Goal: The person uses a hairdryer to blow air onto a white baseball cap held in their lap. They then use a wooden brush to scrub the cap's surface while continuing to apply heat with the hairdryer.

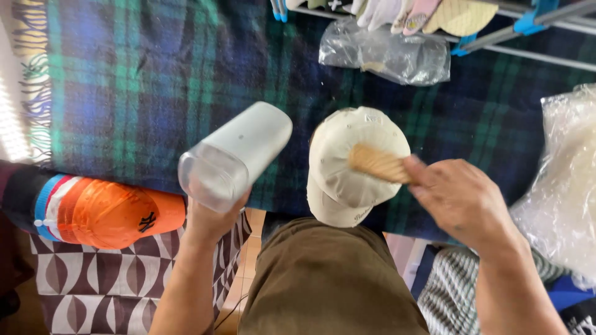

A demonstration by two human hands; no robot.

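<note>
A cream baseball cap [347, 180] rests crown-up on the edge of a blue and green plaid blanket [143, 80], just above my knee. My right hand [459, 198] grips a wooden brush [375, 162] whose head lies on the top of the cap. My left hand [208, 217] holds a frosted translucent plastic container [236, 155] tilted on its side, to the left of the cap and raised off the blanket.
An orange cap [108, 214] lies stacked on other caps at the left. Clear plastic bags [388, 56] sit at the top and another plastic bag [562, 186] lies at the right edge. A drying rack with hung items [434, 15] crosses the top right.
</note>
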